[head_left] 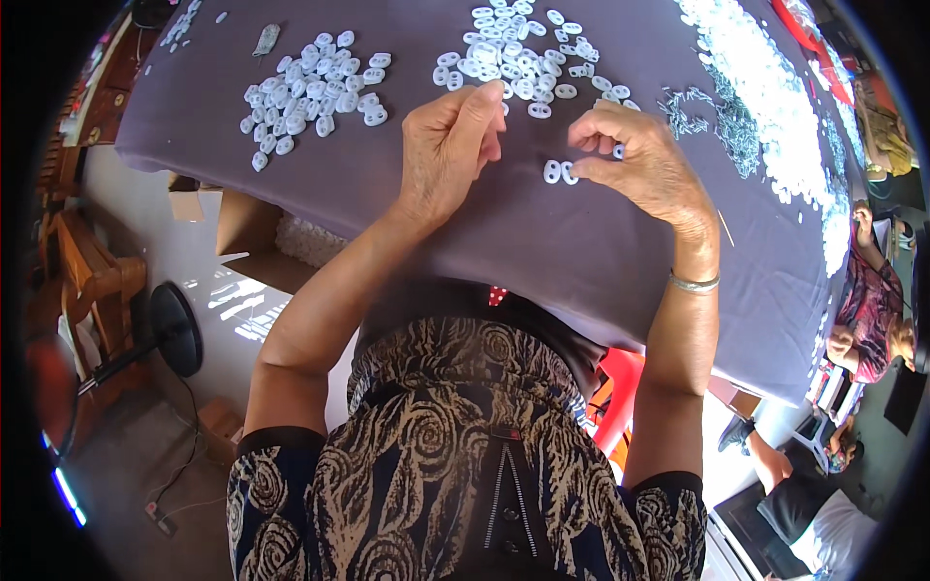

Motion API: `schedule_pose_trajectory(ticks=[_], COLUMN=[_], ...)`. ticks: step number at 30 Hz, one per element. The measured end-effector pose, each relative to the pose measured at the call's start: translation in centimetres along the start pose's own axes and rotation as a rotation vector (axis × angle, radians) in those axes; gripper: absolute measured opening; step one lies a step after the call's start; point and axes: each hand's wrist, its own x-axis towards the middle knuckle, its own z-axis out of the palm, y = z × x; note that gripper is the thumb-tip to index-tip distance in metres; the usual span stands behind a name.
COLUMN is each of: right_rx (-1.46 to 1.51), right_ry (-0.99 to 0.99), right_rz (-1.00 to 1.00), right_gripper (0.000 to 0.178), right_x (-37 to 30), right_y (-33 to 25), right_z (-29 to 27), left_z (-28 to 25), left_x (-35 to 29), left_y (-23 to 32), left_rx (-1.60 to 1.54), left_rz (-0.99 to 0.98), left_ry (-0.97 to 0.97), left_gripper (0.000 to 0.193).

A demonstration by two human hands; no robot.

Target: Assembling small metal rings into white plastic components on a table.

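Over the middle of the table, my left hand (448, 150) is closed, its thumb pressed against the curled fingers; anything it pinches is hidden. To its right, my right hand (647, 167) is open, with a gap between thumb and curved fingers. A white oval two-hole plastic piece (552, 172) lies just left of its thumb. Beside that, a second such piece (569, 174) is at the thumb tip, possibly touching it. Another white piece shows partly under the right palm. Beyond my hands is a loose pile of similar white pieces (523, 48).
A second pile of white pieces (315, 87) sits left on the dark tablecloth (387, 194). Small metal parts (736, 131) and a large white heap (756, 77) lie right. An open cardboard box (254, 237) stands below the table's edge. Other people (872, 310) are at the right.
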Motion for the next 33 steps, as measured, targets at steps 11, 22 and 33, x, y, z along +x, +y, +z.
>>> schedule_pose_trajectory(ticks=[11, 22, 33], right_rx=[-0.226, -0.203, -0.204], right_ry=[0.344, 0.454, 0.324], right_rz=[-0.152, -0.121, -0.125], right_gripper=[0.018, 0.013, 0.018], right_x=[2.4, 3.1, 2.2], right_y=[1.2, 1.2, 0.9], right_z=[4.3, 4.3, 4.3], left_z=[0.3, 0.2, 0.1], left_x=[-0.4, -0.2, -0.4], left_y=[0.0, -0.1, -0.1], left_rx=[-0.076, -0.085, -0.068], left_rz=[-0.059, -0.038, -0.044], left_ry=[0.034, 0.029, 0.026], left_gripper=[0.044, 0.044, 0.041])
